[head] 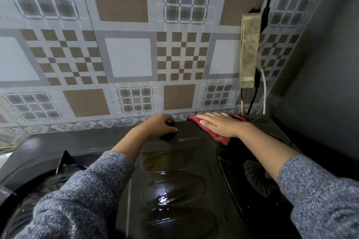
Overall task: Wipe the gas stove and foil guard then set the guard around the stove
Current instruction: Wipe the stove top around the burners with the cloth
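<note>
Risk at the stove's back edge

Right hand [219, 125] lies flat, fingers together, pressing a red cloth [220, 137] on the gas stove [174, 180] near its back right corner. Left hand [160, 125] braces the back edge, fingers curled on the rim. Foil guard not in view. Wet sheen mid-top: the bracing hand could slip. Cables [252, 101] hang just behind; the cloth could snag them.
</note>
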Tool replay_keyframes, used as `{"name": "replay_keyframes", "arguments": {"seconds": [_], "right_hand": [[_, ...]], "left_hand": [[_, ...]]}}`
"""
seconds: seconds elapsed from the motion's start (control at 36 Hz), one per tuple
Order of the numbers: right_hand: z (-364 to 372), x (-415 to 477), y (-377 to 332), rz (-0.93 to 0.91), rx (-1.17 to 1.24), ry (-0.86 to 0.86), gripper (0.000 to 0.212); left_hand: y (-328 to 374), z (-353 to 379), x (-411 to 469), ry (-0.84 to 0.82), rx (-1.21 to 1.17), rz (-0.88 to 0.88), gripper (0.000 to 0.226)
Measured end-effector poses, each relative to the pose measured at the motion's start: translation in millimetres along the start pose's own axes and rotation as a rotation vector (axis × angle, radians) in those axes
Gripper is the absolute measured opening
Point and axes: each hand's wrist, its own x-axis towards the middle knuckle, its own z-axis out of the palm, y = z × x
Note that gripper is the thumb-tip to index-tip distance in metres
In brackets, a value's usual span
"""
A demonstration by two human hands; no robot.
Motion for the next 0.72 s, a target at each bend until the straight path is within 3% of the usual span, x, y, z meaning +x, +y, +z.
{"name": "replay_keyframes", "arguments": {"seconds": [0.36,0.56,0.72], "right_hand": [[-15.1,-7.3,38.2,0.056,0.064,-0.099,0.055],[-11.0,-10.1,66.6,0.107,0.220,-0.053,0.053],[-6.7,-21.5,87.4,0.104,0.161,0.013,0.049]], "left_hand": [[35.9,12.8,14.0,-0.003,0.003,0.006,0.047],[43.9,15.6,19.3,-0.015,0.011,0.024,0.047],[53.6,19.8,24.8,-0.038,0.001,0.050,0.047]]}}
